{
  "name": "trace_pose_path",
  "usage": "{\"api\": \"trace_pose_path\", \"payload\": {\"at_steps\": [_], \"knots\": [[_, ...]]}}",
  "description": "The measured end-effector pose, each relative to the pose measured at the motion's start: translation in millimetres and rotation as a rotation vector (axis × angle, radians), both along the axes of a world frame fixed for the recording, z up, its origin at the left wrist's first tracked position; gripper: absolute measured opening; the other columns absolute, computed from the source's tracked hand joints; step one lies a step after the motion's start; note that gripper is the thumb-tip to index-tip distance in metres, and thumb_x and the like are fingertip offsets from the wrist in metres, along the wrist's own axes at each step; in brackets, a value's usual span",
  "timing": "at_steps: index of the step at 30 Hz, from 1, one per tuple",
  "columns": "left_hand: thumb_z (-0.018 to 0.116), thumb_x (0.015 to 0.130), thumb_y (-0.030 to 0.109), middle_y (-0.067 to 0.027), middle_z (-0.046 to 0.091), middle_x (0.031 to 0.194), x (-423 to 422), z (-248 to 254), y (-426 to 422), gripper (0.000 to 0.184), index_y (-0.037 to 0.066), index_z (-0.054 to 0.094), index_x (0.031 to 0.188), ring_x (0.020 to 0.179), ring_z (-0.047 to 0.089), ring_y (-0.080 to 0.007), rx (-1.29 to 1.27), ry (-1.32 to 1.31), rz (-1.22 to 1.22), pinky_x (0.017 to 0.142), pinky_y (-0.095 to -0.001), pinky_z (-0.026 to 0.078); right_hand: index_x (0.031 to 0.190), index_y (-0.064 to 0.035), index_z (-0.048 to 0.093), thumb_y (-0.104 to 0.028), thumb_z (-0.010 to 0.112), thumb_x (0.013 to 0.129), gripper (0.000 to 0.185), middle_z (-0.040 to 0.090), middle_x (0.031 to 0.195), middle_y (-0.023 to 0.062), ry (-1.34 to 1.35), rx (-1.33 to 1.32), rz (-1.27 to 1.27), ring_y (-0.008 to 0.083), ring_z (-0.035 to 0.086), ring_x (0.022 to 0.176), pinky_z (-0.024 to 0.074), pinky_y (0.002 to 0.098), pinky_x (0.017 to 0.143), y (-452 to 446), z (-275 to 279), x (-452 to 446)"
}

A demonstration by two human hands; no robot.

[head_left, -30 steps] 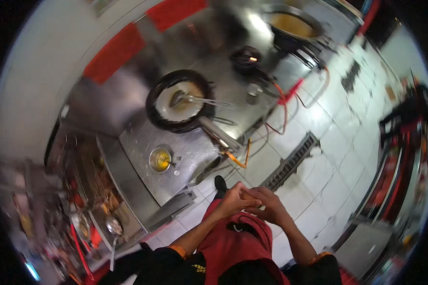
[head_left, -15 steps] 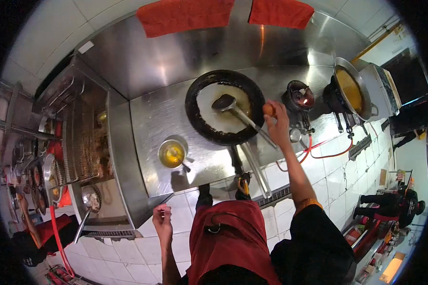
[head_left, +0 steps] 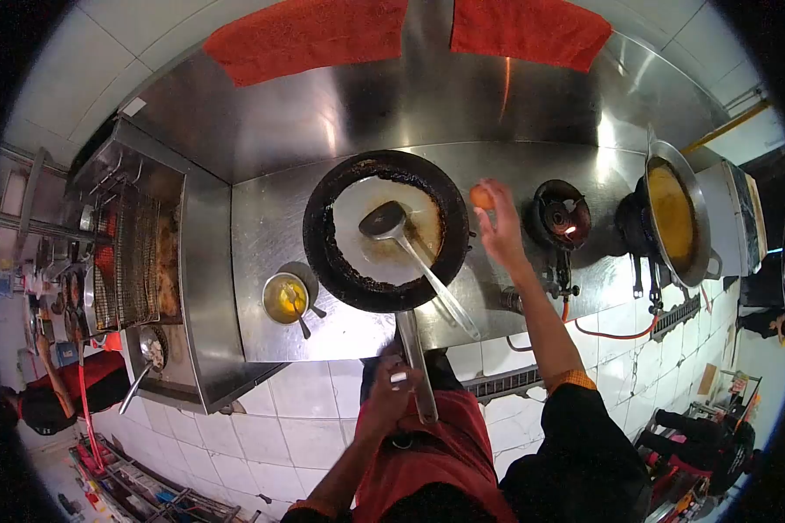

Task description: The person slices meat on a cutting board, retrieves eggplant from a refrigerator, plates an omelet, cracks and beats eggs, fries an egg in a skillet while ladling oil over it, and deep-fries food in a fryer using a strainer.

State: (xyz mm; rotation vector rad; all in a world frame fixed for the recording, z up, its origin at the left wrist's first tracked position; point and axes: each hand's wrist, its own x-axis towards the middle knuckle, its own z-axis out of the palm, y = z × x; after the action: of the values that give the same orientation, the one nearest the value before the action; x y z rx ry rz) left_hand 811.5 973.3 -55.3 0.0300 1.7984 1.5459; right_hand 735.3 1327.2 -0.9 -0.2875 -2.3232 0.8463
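Note:
A brown egg (head_left: pixel 481 197) sits in the fingertips of my right hand (head_left: pixel 501 228), just right of the black wok's rim. The large wok (head_left: pixel 323 248) rests on the steel counter, with clear liquid, probably oil, in its bottom. A ladle (head_left: pixel 427 272) lies in it, bowl down in the liquid and handle leaning over the near rim. The wok's metal handle (head_left: pixel 417 368) points toward my apron. Close beside that handle is my left hand (head_left: pixel 391 392), blurred, with something white at its fingers; whether it touches the handle I cannot tell.
Left of the wok stands a metal bowl (head_left: pixel 275 301) with yellow liquid and a spoon. A burner with a flame (head_left: pixel 563 216) and a pan of brownish liquid (head_left: pixel 672 209) are on the right. At far left is a fryer with wire baskets (head_left: pixel 131 270). Red cloths (head_left: pixel 310 39) hang behind.
My left hand has moved in from the left to beside the wok handle. My right hand still holds the egg right of the wok. The view has shifted a little.

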Motion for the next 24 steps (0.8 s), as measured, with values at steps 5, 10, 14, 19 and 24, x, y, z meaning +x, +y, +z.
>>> {"api": "trace_pose_path", "payload": {"at_steps": [5,10,14,19,24], "knots": [[0.060,0.087,0.035,-0.0015,0.048,0.059,22.5,45.2,55.8,0.034,0.005,0.044,0.089,0.043,0.048,-0.0092,-0.037,-0.360,0.049,0.039,-0.0250,0.043,0.120,-0.0048,0.047,-0.002,0.057,0.078,0.043,0.048,0.118,0.0186,0.012,-0.112,0.003,0.0360,0.049,0.109,0.0394,0.0394,0.093,3.6,-7.3,-1.5],[0.055,0.089,0.040,0.0012,0.042,0.049,16.4,44.7,48.5,0.037,0.008,0.042,0.076,0.034,0.042,-0.0084,-0.048,-0.319,0.030,0.031,-0.0245,0.037,0.120,-0.0049,0.047,0.000,0.059,0.077,0.044,0.048,0.117,0.0178,0.020,-0.091,0.046,0.0350,0.049,0.108,0.0400,0.0393,0.092,15.1,18.1,5.1],[0.053,0.090,0.038,0.0007,0.042,0.047,16.8,45.1,46.1,0.035,0.007,0.043,0.077,0.033,0.042,-0.0084,-0.037,-0.264,0.014,0.030,-0.0248,0.036,0.120,-0.0044,0.047,-0.002,0.058,0.079,0.042,0.048,0.118,0.0179,-0.018,-0.097,0.097,0.0352,0.049,0.109,0.0405,0.0395,0.092,24.2,16.0,-3.9],[0.051,0.092,0.035,0.0007,0.042,0.045,26.4,42.4,54.2,0.033,0.006,0.044,0.078,0.033,0.043,-0.0082,-0.082,-0.243,0.106,0.030,-0.0247,0.036,0.120,-0.0046,0.047,-0.003,0.056,0.080,0.041,0.047,0.122,0.0180,-0.127,-0.040,0.135,0.0349,0.049,0.111,0.0400,0.0391,0.094,38.3,21.9,-17.5],[0.051,0.092,0.035,0.0005,0.043,0.046,25.2,44.3,53.4,0.032,0.007,0.044,0.078,0.033,0.043,-0.0081,0.016,-0.284,0.066,0.030,-0.0245,0.036,0.122,-0.0049,0.046,-0.006,0.056,0.083,0.040,0.047,0.122,0.0183,-0.184,-0.005,0.106,0.0348,0.049,0.111,0.0405,0.0389,0.094,34.3,0.5,-26.6]]}}
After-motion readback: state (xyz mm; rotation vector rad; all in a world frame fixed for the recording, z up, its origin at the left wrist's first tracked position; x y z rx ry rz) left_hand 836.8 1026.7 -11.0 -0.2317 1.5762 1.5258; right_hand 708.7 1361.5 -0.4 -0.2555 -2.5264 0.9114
